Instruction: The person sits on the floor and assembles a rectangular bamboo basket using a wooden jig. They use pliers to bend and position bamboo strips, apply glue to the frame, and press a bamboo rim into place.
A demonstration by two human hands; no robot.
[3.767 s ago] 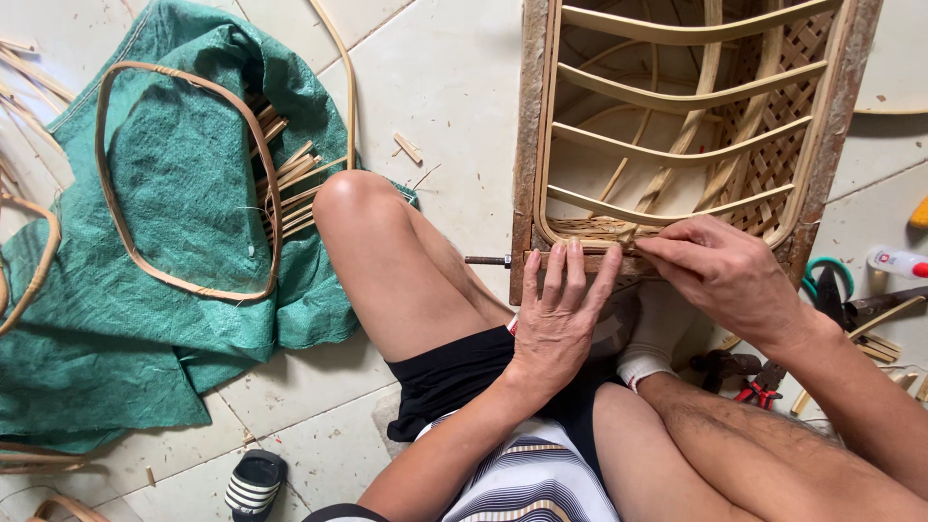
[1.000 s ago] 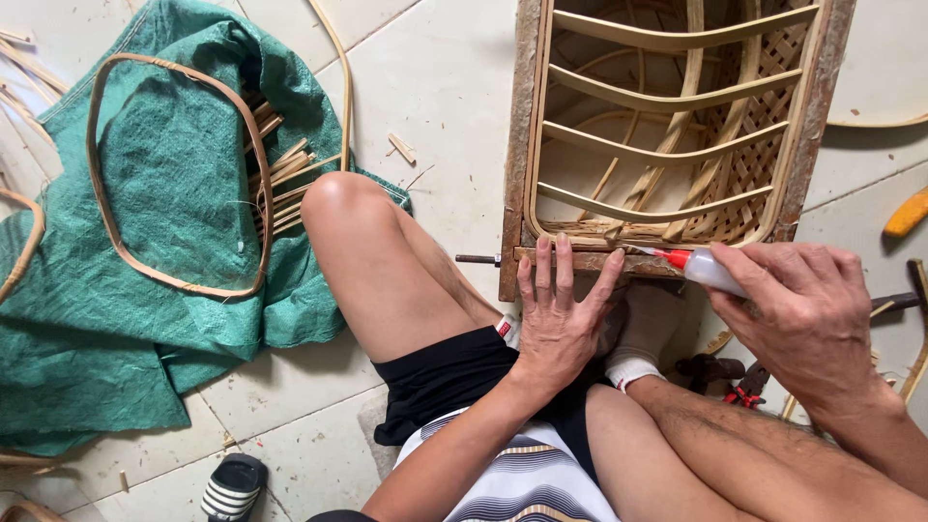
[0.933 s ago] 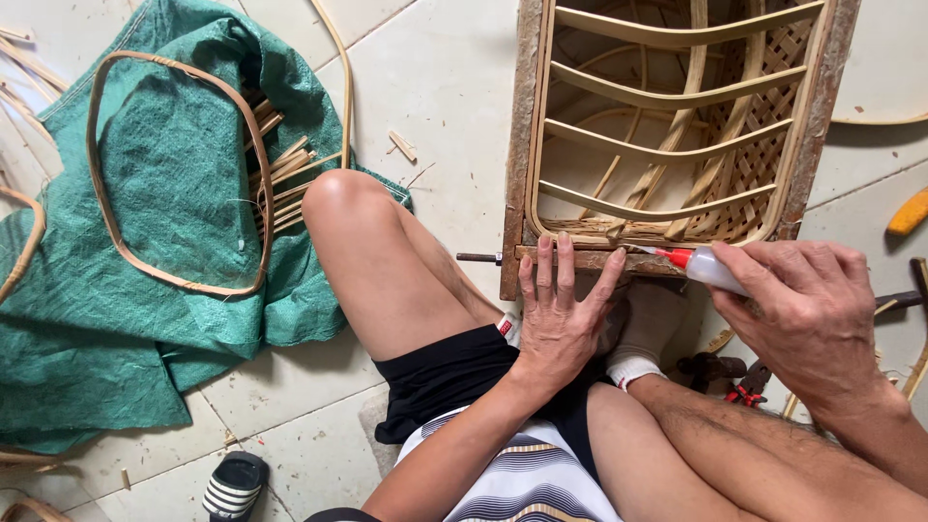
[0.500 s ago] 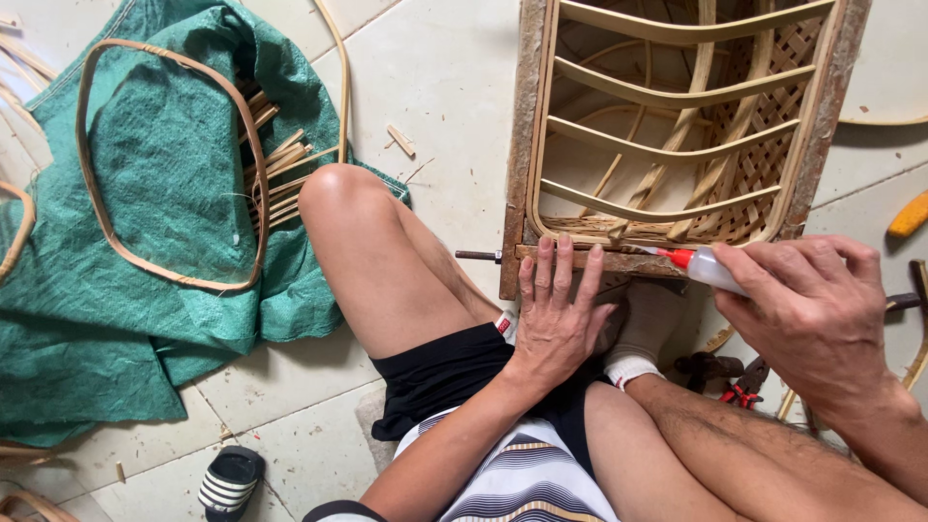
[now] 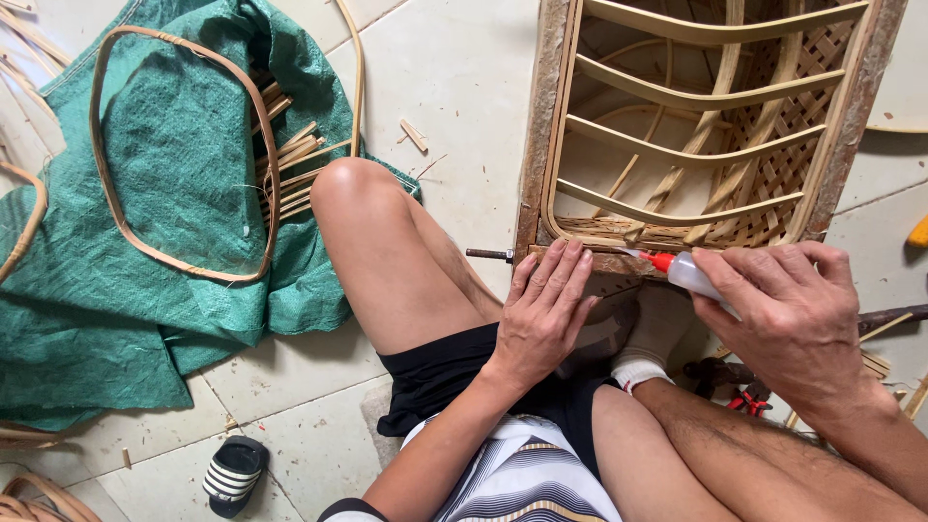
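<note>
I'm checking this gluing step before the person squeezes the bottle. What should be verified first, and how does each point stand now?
1. Red nozzle of the small white squeeze bottle aimed at the near edge of the woven rattan frame in its wooden surround: ok.
2. Right hand has a full grip on the bottle: ok.
3. Left hand flat on the frame's near edge, steadying it: ok.
4. Left fingertips clear of the nozzle: ok, though close.
5. Glue left in the bottle: cannot tell.
6. Cap off the nozzle: cannot tell.
</note>
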